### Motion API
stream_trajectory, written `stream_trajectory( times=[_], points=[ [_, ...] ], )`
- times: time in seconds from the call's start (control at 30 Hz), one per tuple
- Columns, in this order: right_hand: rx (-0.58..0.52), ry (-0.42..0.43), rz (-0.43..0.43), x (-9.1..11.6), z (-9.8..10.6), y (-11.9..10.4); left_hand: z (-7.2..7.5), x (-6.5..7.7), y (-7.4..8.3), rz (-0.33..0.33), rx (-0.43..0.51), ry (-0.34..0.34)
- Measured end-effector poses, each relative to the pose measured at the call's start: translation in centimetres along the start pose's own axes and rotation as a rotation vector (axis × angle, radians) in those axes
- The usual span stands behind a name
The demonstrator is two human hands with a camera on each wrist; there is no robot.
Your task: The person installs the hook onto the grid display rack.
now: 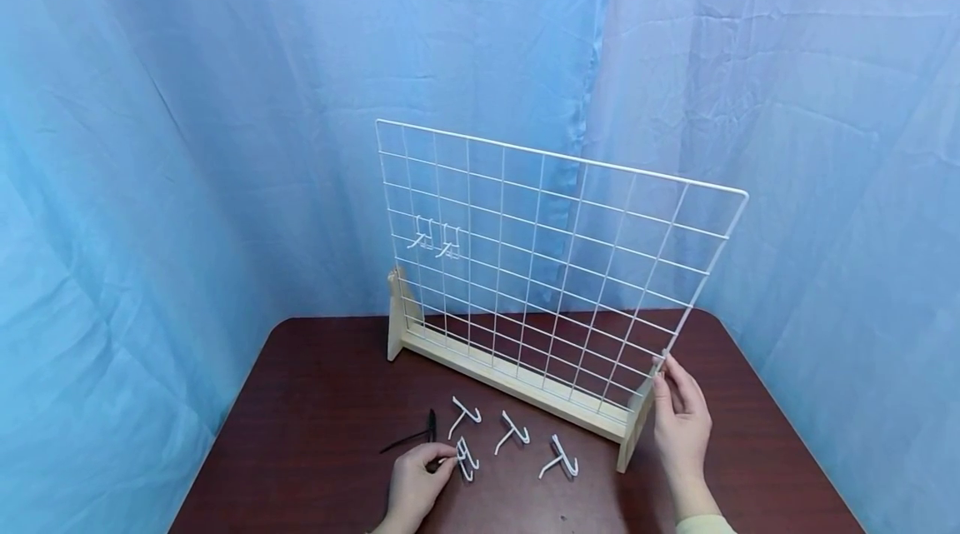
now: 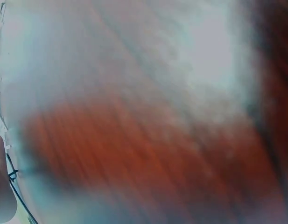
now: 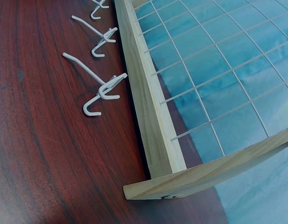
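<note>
A white wire grid rack (image 1: pixel 517 251) stands on a wooden base (image 1: pixel 510 376), angled across the table. My right hand (image 1: pixel 682 417) grips its near right side, thumb and fingers at the top of the wooden end upright (image 1: pixel 633 426). Between the thumb and fingers of my left hand (image 1: pixel 420 480) is a white wire hook (image 1: pixel 467 461), pinched close over the tabletop. Three more hooks lie loose in front of the base, the rightmost hook (image 1: pixel 558 461) nearest the end upright; that same hook (image 3: pixel 94 86) shows large in the right wrist view. Two hooks (image 1: pixel 435 238) hang on the grid's left part.
Just beyond my left hand lies a black strip (image 1: pixel 416 436), bent at one end. Under everything is a dark red-brown wooden table (image 1: pixel 300 401) with rounded far corners. Blue curtains (image 1: pixel 300 101) close in the back and sides. Most of the left wrist view is blurred.
</note>
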State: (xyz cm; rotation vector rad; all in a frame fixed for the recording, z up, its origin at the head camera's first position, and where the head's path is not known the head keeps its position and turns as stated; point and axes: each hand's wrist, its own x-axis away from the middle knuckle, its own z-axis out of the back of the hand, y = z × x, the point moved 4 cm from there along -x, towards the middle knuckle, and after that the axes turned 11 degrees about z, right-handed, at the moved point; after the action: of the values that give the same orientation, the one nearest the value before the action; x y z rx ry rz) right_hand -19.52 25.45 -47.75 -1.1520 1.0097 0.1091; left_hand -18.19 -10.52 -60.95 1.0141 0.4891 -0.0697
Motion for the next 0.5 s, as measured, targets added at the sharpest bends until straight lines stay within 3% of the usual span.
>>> stream_trajectory(
  times=[0.37, 0.5],
  points=[
    [-0.035, -0.006, 0.009, 0.0, 0.0, 0.2, -0.1, -0.7, 1.2, 0.149, 0.169, -0.047],
    [-0.031, -0.006, 0.014, 0.0, 0.0, 0.2, 0.0, -1.1, 1.7, 0.162, 0.205, -0.038]
  ],
)
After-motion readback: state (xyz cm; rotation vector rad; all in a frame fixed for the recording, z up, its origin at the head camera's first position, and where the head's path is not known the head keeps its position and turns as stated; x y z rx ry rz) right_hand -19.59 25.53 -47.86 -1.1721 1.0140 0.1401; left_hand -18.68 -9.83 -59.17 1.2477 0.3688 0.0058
